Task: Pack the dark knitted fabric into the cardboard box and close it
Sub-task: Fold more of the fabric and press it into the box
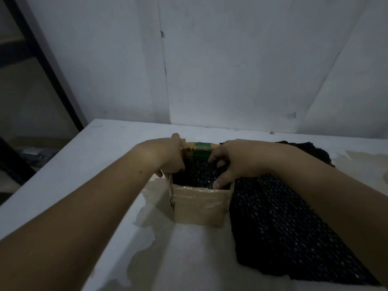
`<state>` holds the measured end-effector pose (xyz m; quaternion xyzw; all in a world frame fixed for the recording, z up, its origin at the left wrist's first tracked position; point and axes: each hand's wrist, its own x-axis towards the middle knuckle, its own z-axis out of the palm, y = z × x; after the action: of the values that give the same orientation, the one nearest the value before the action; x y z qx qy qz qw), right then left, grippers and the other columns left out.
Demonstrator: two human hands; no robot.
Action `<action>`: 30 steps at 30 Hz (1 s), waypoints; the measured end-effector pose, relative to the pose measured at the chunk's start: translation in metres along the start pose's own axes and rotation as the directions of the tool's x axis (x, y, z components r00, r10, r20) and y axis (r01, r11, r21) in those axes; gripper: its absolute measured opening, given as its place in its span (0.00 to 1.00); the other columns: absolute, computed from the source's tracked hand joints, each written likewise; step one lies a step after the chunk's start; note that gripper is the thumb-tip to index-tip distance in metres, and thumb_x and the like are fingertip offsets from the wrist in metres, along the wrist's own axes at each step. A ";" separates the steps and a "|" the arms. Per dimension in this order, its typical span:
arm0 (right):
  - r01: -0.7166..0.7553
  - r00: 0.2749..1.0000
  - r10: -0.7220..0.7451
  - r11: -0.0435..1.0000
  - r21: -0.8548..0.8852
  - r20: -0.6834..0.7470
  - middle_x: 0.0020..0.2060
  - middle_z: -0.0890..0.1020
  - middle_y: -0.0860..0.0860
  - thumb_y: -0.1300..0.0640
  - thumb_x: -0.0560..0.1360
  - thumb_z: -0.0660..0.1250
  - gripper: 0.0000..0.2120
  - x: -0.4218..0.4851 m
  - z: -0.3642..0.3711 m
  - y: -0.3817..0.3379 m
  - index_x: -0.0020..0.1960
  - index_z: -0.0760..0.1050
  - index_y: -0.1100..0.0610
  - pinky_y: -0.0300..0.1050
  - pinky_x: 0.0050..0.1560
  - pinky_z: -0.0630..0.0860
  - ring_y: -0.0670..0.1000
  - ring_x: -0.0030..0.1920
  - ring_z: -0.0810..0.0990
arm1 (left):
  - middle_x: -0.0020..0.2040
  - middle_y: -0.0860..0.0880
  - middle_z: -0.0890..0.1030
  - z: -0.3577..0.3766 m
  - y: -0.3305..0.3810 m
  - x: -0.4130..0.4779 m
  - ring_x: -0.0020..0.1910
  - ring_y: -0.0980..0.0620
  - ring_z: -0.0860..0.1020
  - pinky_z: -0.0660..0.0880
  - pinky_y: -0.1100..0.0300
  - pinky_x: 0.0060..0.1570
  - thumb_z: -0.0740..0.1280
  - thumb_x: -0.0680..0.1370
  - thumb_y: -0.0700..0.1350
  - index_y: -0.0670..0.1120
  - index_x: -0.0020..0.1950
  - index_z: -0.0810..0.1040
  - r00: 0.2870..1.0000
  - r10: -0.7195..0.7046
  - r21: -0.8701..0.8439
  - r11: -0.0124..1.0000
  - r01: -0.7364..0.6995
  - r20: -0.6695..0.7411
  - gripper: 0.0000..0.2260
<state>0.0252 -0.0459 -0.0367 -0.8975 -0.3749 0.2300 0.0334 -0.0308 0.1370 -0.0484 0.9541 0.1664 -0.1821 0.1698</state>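
A small cardboard box [199, 206] stands open on the white table, its near wall covered in clear tape and its far flap marked green. The dark knitted fabric [283, 223] lies partly stuffed in the box and partly spread over the table to the right. My left hand [170, 156] grips the box's left wall at the rim. My right hand [233, 162] reaches into the box from the right, its curled fingers and thumb pressing the fabric down inside.
The white table [105, 164] has worn patches around the box and ends in an edge at the left. A white wall [231, 70] stands close behind it. A dark frame [48, 66] rises at the far left.
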 end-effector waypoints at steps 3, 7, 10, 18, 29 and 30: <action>0.028 0.999 -0.031 0.996 0.087 0.023 0.59 0.80 0.41 0.41 0.67 0.76 0.31 -0.001 -0.003 0.004 0.68 0.72 0.45 0.45 0.62 0.74 0.43 0.56 0.79 | 0.52 0.46 0.82 -0.009 -0.018 -0.012 0.43 0.49 0.85 0.83 0.51 0.46 0.71 0.75 0.46 0.57 0.77 0.51 0.991 0.089 -0.393 0.918 -0.043 0.099 0.38; 0.024 1.000 -0.025 0.992 0.120 0.008 0.51 0.83 0.40 0.56 0.71 0.72 0.20 0.001 -0.008 0.007 0.61 0.77 0.46 0.47 0.62 0.75 0.43 0.52 0.81 | 0.58 0.48 0.82 -0.016 -0.021 -0.028 0.49 0.48 0.85 0.82 0.49 0.51 0.73 0.73 0.46 0.66 0.75 0.46 0.951 0.152 -0.446 0.895 -0.016 0.270 0.43; 0.002 0.998 -0.003 1.000 -0.019 -0.060 0.47 0.84 0.44 0.57 0.68 0.75 0.13 0.004 -0.009 -0.001 0.52 0.81 0.49 0.48 0.56 0.78 0.47 0.48 0.81 | 0.54 0.46 0.84 -0.008 -0.015 -0.024 0.48 0.49 0.85 0.82 0.51 0.50 0.72 0.73 0.40 0.62 0.76 0.39 0.943 0.106 -0.322 0.947 0.001 0.315 0.49; -0.138 0.944 -0.032 0.866 -0.481 -0.328 0.33 0.68 0.48 0.64 0.75 0.65 0.07 0.017 0.015 -0.022 0.42 0.70 0.54 0.46 0.48 0.60 0.53 0.39 0.69 | 0.46 0.39 0.79 0.000 0.010 -0.014 0.37 0.46 0.84 0.83 0.52 0.42 0.71 0.71 0.34 0.48 0.77 0.46 0.976 -0.065 -0.044 0.996 0.076 0.207 0.44; -0.080 0.994 0.087 0.992 -0.094 0.073 0.57 0.80 0.46 0.46 0.67 0.74 0.26 -0.007 -0.017 -0.015 0.63 0.77 0.49 0.51 0.62 0.75 0.50 0.56 0.78 | 0.56 0.44 0.83 -0.007 -0.019 -0.019 0.45 0.48 0.85 0.83 0.52 0.47 0.69 0.75 0.41 0.62 0.75 0.29 0.967 0.140 -0.341 0.938 -0.061 0.213 0.50; -0.082 0.992 0.092 0.991 -0.106 0.085 0.59 0.79 0.45 0.45 0.67 0.75 0.28 -0.008 -0.019 -0.015 0.66 0.75 0.48 0.51 0.63 0.74 0.50 0.57 0.78 | 0.62 0.46 0.79 -0.011 -0.022 -0.022 0.48 0.48 0.85 0.83 0.51 0.48 0.68 0.76 0.42 0.65 0.76 0.36 0.967 0.162 -0.428 0.902 -0.064 0.196 0.46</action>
<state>0.0189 -0.0382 -0.0135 -0.9022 -0.3478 0.2519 -0.0397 -0.0548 0.1552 -0.0358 0.8765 0.1249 -0.2398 0.3983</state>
